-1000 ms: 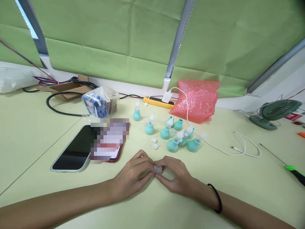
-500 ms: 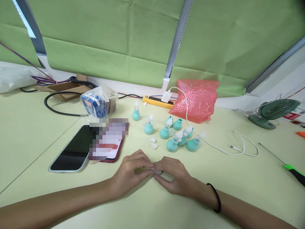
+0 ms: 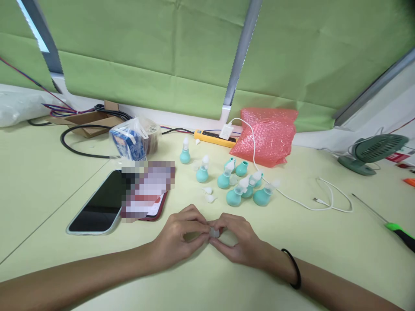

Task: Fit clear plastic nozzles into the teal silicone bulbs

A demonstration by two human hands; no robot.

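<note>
Both hands meet over the pale table, around a small translucent piece [image 3: 214,232]. My left hand [image 3: 184,231] pinches its left side between thumb and fingertips. On the other side, the thumb and fingers of my right hand [image 3: 238,238] close on the same piece; a black band circles that wrist. Fingertips cover part of the piece. Beyond the hands stand several teal bulbs with clear, white-tipped tops, one of them a teal bulb [image 3: 234,197] close to my right hand. An open-necked teal bulb [image 3: 241,168] has no top. Small white tips [image 3: 210,198] lie nearer my left hand.
Two phones, a dark-screened one [image 3: 97,207] and a red-edged one [image 3: 158,203], lie left. Behind are a wrapped blue pack [image 3: 129,140], a yellow power strip [image 3: 212,138] and a pink bubble bag [image 3: 267,136]. A white cable [image 3: 298,202], screwdriver [image 3: 394,226] and green fan [image 3: 376,149] are right.
The fingers of my right hand have shifted slightly on the translucent piece, and more of it shows between the hands. My left hand has barely moved.
</note>
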